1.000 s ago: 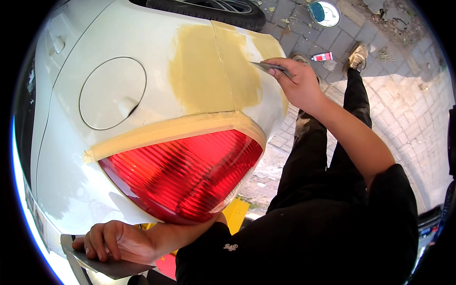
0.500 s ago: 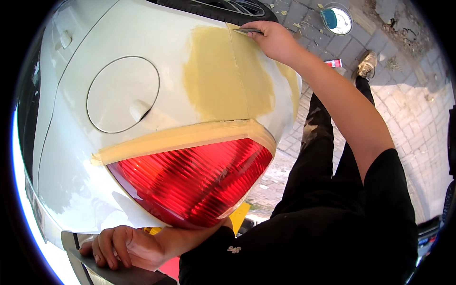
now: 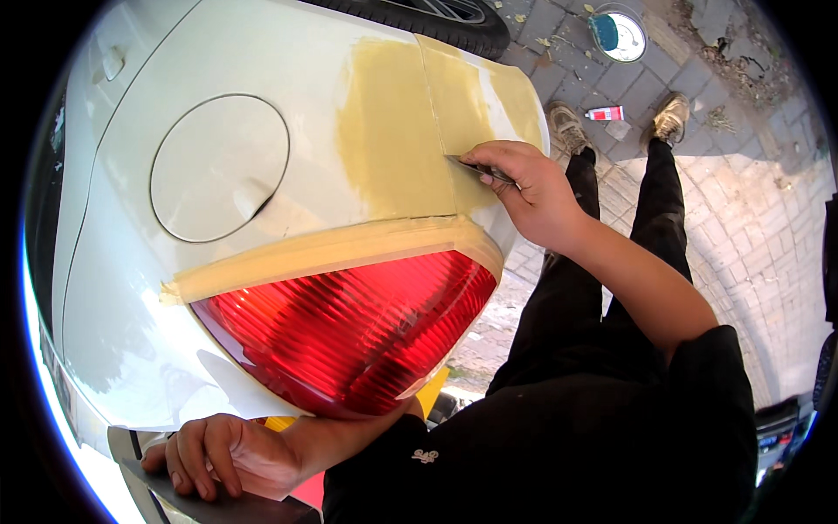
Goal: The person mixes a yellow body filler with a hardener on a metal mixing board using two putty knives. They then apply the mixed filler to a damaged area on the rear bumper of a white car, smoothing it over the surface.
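Pressing a metal spreader (image 3: 478, 168) against tan filler (image 3: 397, 131), the right hand (image 3: 528, 194) holds it pinched tight.

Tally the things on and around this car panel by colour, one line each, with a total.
Red: 2, the tail light and the small tube on the paving.
Yellow-tan: 2, the filler patch and the masking tape.
Grey metal: 2, the spreader blade in the right hand and the flat board under the left hand.
Total: 6.
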Motion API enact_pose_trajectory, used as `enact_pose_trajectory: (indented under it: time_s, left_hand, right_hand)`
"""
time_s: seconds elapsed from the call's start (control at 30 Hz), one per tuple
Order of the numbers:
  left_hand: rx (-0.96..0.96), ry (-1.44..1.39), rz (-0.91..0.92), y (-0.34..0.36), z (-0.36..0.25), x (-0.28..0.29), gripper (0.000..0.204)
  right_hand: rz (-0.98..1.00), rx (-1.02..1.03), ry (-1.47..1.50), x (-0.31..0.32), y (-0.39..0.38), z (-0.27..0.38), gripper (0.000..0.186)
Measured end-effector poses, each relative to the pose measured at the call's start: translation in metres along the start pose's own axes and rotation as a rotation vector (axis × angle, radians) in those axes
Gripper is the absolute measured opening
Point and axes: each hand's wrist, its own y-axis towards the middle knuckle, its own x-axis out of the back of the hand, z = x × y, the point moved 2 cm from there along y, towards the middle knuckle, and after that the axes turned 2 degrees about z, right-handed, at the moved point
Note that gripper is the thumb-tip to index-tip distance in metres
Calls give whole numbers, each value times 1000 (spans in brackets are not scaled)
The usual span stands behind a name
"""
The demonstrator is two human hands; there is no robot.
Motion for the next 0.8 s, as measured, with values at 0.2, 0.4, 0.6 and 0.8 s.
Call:
enact_pose_trajectory:
  time_s: [0.2, 0.4, 0.6, 0.8]
  left_hand:
    - [-4, 47, -12, 6, 0, -4, 51]
    - [-69, 150, -47, 10, 0, -5, 40]
    - [-42, 295, 123, 6, 5, -13, 45]
    - [202, 224, -54, 5, 0, -6, 42]
  right_hand:
    - [16, 31, 50, -1, -34, 12, 40]
    - [90, 32, 86, 10, -46, 20, 31]
    - [-404, -240, 896, 87, -46, 9, 34]
    - [-246, -174, 1204, 128, -64, 49, 29]
